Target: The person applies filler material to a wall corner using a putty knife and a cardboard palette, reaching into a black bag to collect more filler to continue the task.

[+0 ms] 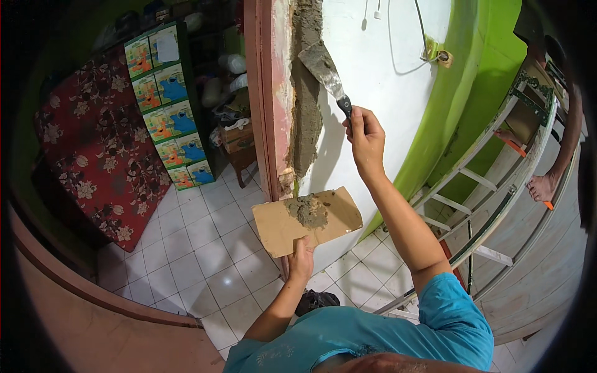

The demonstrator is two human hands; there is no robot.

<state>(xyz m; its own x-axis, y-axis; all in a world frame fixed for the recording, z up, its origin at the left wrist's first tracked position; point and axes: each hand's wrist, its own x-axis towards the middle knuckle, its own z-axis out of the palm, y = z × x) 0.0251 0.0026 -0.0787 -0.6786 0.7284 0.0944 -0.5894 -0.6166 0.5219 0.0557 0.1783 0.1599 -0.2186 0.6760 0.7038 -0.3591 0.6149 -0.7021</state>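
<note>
My right hand [365, 140] is closed around the dark handle of a putty knife [324, 69]. Its wide metal blade, smeared with grey mortar, lies against or just in front of the strip of wet mortar [306, 133] running down the wall beside the door frame; I cannot tell whether they touch. Lower down, my left hand [301, 261] grips the near edge of a piece of brown cardboard [273, 227], thumb on top. A lump of grey mortar [309, 211] sits on the middle of the cardboard, which I hold roughly level close to the wall.
The reddish door frame [264, 99] stands left of the mortar strip. Through the doorway are a cartoon-print drawer cabinet [168, 112] and a red floral mattress [93, 149]. At right, a ladder [476, 177] leans near another person's bare feet [542, 188]. A dark bag [316, 302] lies below.
</note>
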